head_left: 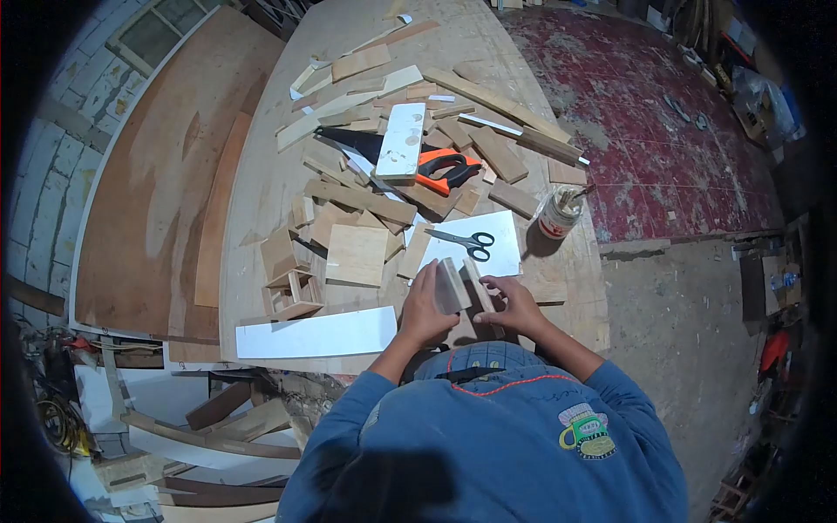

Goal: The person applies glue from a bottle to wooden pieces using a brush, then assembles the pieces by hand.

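At the near edge of the wooden table, my left hand [425, 307] holds a small flat wood piece [452, 286] by its left side. Close to its right stands another thin wood piece [479, 292], gripped at its right side by my right hand [514, 309]. A narrow gap shows between the two pieces. Just beyond them, dark-handled scissors [471, 244] rest on a white sheet [501, 228]. A square wood block [357, 255] and a small open wooden box [293, 296] are to the left of my hands.
Many wood offcuts [362, 61] cover the table [261, 205]. An orange-handled saw [446, 169] lies under a white-topped block [402, 139]. A jar [560, 212] stands at the right edge. A long white board [316, 333] lies near the front left.
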The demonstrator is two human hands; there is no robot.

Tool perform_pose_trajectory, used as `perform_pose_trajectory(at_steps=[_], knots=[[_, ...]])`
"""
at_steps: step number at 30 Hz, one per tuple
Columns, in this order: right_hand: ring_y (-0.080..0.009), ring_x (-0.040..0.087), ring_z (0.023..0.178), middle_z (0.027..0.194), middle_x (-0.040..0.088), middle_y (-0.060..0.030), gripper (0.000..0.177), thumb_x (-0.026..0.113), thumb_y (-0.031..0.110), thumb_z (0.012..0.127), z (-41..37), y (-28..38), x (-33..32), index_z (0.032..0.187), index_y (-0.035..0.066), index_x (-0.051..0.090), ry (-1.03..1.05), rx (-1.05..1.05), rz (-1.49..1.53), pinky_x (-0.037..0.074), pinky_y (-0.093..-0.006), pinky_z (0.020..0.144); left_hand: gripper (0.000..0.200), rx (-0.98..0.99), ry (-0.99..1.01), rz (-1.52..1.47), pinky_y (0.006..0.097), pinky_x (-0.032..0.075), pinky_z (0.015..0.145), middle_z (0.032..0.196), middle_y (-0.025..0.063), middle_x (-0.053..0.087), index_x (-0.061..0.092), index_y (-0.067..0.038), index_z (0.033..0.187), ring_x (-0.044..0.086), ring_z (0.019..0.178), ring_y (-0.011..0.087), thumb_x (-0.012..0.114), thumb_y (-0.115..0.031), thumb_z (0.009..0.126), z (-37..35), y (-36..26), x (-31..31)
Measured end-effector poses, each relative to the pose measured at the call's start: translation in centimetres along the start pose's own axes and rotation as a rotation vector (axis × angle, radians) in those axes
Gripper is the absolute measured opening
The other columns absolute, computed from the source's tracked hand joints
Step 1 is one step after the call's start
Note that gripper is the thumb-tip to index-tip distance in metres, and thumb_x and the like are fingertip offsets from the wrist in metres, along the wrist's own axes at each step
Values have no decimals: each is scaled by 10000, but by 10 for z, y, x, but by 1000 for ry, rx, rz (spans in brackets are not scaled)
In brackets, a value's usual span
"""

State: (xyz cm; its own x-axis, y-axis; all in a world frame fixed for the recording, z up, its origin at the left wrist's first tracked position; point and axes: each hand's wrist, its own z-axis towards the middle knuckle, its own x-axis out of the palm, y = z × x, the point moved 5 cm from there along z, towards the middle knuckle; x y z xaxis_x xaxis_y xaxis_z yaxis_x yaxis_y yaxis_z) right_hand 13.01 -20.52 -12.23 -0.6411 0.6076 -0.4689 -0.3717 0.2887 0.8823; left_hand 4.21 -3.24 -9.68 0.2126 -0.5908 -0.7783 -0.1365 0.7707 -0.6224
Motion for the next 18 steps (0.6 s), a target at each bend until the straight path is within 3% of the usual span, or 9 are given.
perform_pose_trajectory(at_steps=[5, 6, 7, 9, 13, 18], knots=[[-331, 604, 986, 1132, 583, -167, 919, 847, 271, 591, -3, 5, 3, 1377, 124, 394, 170, 187, -96, 504, -406, 830, 1118, -60, -10, -246, 396, 360, 1065, 1375, 221, 395, 232, -39, 1434, 395, 1282, 374, 800, -138, 476, -16, 36, -1], [-336, 606, 969, 1120, 582, -170, 885, 825, 239, 610, -4, -4, 6, 1374, 115, 395, 150, 162, -139, 502, -409, 827, 1146, -72, 58, -313, 354, 332, 1071, 1421, 200, 350, 166, 5, 1453, 389, 1309, 282, 810, -131, 515, -20, 50, 6], [-341, 608, 952, 1108, 582, -173, 852, 804, 208, 630, -3, -6, 6, 1371, 107, 395, 128, 137, -182, 499, -412, 825, 1146, -71, 55, -314, 354, 332, 1071, 1421, 200, 350, 166, 5, 1453, 389, 1309, 282, 810, -131, 515, -25, 53, 6], [-323, 611, 883, 1059, 586, -170, 825, 780, 184, 635, -3, -6, 4, 1367, 98, 409, 122, 131, -206, 503, -405, 780, 1145, -190, 140, -597, 357, 366, 1051, 1356, 200, 455, 201, -36, 1457, 465, 1252, 309, 809, -155, 494, -33, 58, 10], [-311, 610, 781, 909, 588, -167, 735, 717, 148, 650, -4, -9, 5, 1331, 66, 454, 99, 122, -251, 497, -408, 706, 1172, -151, 244, -528, 345, 376, 1037, 1339, 186, 483, 174, -60, 1472, 494, 1228, 290, 820, -160, 498, -42, 46, 2], [-334, 602, 772, 864, 594, -166, 576, 667, 123, 665, 0, -6, 8, 1224, 71, 538, 127, 84, -307, 489, -419, 693, 1181, -152, 281, -414, 359, 393, 1024, 1352, 175, 475, 182, -121, 1476, 491, 1228, 309, 831, -139, 490, -41, 39, 3]])
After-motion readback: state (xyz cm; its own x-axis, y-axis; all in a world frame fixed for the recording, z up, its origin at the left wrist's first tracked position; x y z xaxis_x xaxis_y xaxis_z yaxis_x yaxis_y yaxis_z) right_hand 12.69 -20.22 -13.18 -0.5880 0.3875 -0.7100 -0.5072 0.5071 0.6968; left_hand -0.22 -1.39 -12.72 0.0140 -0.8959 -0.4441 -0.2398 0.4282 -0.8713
